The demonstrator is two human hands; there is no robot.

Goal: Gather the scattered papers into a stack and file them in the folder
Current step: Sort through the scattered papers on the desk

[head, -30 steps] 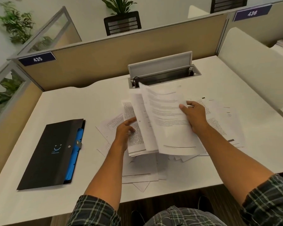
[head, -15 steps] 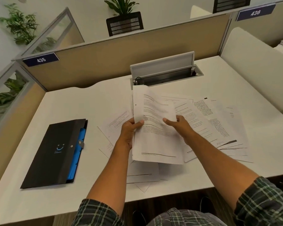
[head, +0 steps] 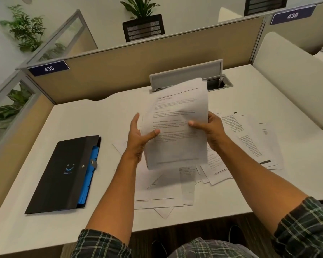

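Observation:
A small stack of printed papers [head: 177, 123] is held upright above the desk, between both hands. My left hand [head: 138, 135] grips its left edge, thumb on the front page. My right hand [head: 211, 127] grips the right edge, thumb across the text. More loose papers [head: 250, 142] lie fanned out on the desk to the right, and others [head: 157, 194] lie below the held stack near the front edge. The black folder [head: 63, 174] with blue inner dividers lies closed on the desk at the left, apart from both hands.
The white desk [head: 93, 120] is bounded by a tan partition [head: 138, 66] at the back and left. An open grey cable flap [head: 186, 73] stands behind the papers. A white divider panel [head: 291, 75] rises on the right.
Both hands have lifted the gathered sheets off the desk and tilted them upright. The right hand has shifted from the page's middle to its right edge. The sheets beneath are now uncovered.

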